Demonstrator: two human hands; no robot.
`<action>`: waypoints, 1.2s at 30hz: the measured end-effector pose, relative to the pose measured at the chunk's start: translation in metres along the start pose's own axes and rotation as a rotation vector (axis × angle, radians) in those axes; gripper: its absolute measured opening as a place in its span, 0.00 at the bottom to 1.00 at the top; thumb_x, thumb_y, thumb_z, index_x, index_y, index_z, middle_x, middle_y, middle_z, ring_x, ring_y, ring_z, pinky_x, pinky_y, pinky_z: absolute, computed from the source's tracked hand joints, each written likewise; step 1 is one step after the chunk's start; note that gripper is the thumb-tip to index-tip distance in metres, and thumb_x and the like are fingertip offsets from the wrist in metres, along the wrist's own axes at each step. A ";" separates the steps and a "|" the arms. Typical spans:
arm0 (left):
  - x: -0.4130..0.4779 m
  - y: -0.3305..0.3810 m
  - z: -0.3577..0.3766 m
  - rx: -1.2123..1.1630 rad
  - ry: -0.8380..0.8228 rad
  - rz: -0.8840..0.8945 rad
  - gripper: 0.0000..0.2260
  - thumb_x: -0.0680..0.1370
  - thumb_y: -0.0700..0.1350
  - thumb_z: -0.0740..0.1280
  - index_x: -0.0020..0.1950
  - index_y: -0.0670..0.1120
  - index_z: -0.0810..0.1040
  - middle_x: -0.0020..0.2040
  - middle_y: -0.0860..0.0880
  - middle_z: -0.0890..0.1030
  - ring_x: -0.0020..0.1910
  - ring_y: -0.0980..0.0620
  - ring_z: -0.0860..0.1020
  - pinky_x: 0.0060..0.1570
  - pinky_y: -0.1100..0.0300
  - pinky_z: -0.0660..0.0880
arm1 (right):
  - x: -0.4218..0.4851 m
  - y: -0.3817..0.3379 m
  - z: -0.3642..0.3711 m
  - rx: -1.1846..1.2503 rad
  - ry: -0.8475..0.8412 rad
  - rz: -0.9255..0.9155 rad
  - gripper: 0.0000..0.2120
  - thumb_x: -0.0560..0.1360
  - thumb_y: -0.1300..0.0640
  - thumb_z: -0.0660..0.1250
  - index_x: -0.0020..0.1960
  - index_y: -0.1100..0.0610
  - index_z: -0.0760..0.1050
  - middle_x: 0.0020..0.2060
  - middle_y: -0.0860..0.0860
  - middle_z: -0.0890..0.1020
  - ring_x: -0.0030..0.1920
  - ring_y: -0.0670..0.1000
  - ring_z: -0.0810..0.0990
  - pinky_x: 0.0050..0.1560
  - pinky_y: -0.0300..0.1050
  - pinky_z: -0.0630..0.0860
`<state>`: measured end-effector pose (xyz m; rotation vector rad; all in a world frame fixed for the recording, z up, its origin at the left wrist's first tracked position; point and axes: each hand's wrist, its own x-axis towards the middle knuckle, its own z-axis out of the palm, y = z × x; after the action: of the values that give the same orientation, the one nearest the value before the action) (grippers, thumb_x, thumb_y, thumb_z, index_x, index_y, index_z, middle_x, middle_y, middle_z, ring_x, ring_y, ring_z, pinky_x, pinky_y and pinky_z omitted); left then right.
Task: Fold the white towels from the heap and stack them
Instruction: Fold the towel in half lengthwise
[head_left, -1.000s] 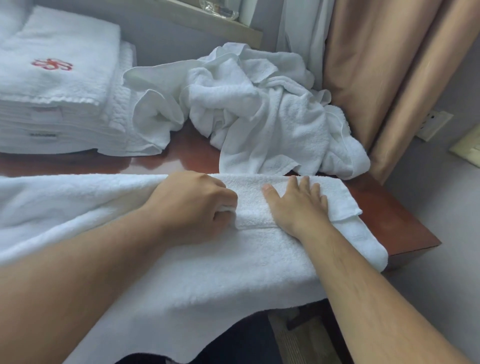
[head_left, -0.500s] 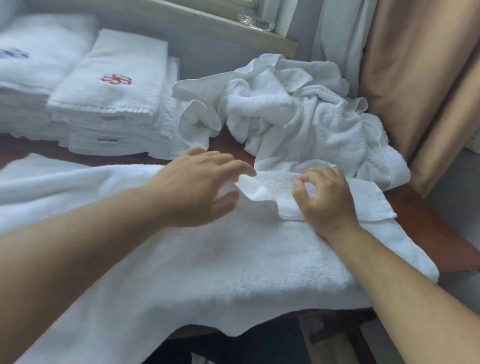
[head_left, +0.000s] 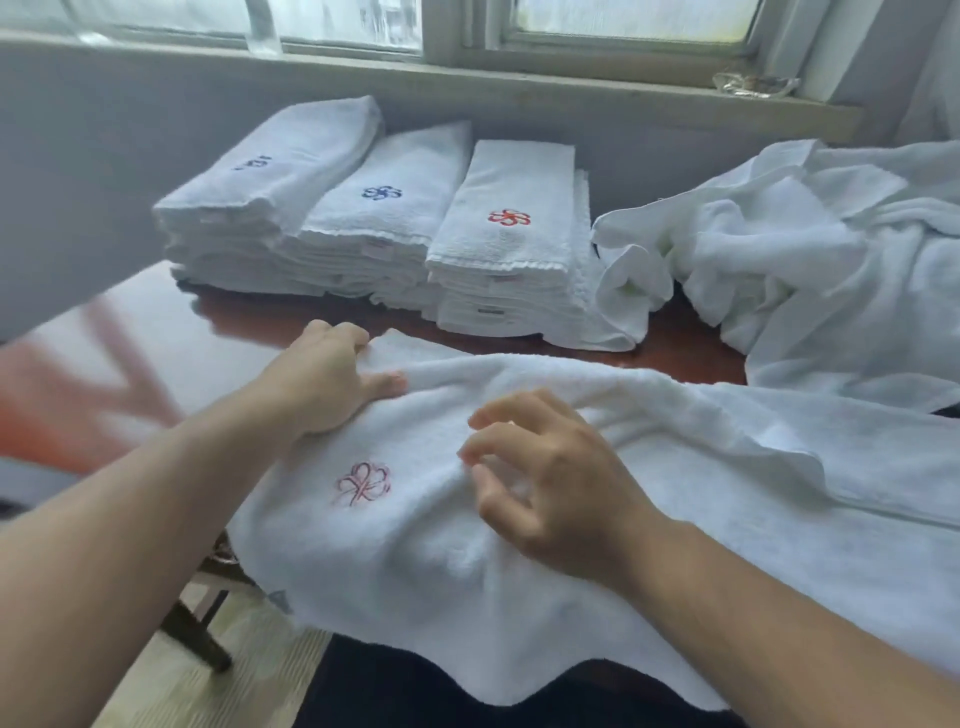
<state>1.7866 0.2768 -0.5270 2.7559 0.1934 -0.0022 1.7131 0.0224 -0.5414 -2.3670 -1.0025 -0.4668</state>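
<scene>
- The spread towel (head_left: 415, 571) lies across the near edge of the worktop (head_left: 685, 345). Its front hem hangs over that edge towards you, and a red stitched emblem (head_left: 363, 483) faces up on it.
- Your right hand (head_left: 550, 483) hovers just over the spread towel, right of the emblem. The fingers are loosely curled with nothing between them.
- Your left hand (head_left: 322, 379) is at the spread towel's far left corner. The fingers are curled over the edge and the thumb is laid on top, gripping the cloth.
- Beyond the spread towel stand the folded stacks (head_left: 509, 234), three side by side. The right one has a red emblem on top and the middle one a blue emblem.
- The heap (head_left: 805, 260) of loose white towels sits beyond the spread towel's right half, just beside the stacks.
- The window sill (head_left: 571, 83) runs behind everything.
</scene>
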 end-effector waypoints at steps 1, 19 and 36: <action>0.003 0.001 -0.002 0.041 -0.006 0.014 0.29 0.71 0.66 0.73 0.59 0.44 0.78 0.55 0.41 0.78 0.56 0.40 0.77 0.49 0.53 0.71 | 0.000 -0.002 0.002 0.018 -0.053 0.030 0.14 0.76 0.50 0.63 0.52 0.54 0.84 0.55 0.49 0.82 0.58 0.50 0.77 0.60 0.47 0.74; 0.024 -0.004 -0.030 0.032 0.587 0.080 0.12 0.77 0.54 0.65 0.37 0.50 0.76 0.36 0.49 0.79 0.39 0.41 0.79 0.38 0.52 0.74 | 0.057 0.037 0.023 -0.311 -0.602 0.056 0.31 0.82 0.35 0.45 0.82 0.41 0.42 0.82 0.44 0.43 0.82 0.49 0.41 0.77 0.44 0.39; -0.003 -0.027 -0.016 -1.391 0.129 0.112 0.28 0.76 0.22 0.55 0.23 0.47 0.75 0.62 0.36 0.76 0.53 0.37 0.77 0.35 0.59 0.79 | 0.039 0.014 0.010 -0.484 0.125 -0.310 0.16 0.71 0.53 0.75 0.55 0.58 0.78 0.48 0.57 0.79 0.45 0.59 0.77 0.42 0.54 0.75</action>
<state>1.7798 0.3071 -0.5216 1.3725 0.0298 0.2415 1.7507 0.0415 -0.5351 -2.5525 -1.3216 -1.0654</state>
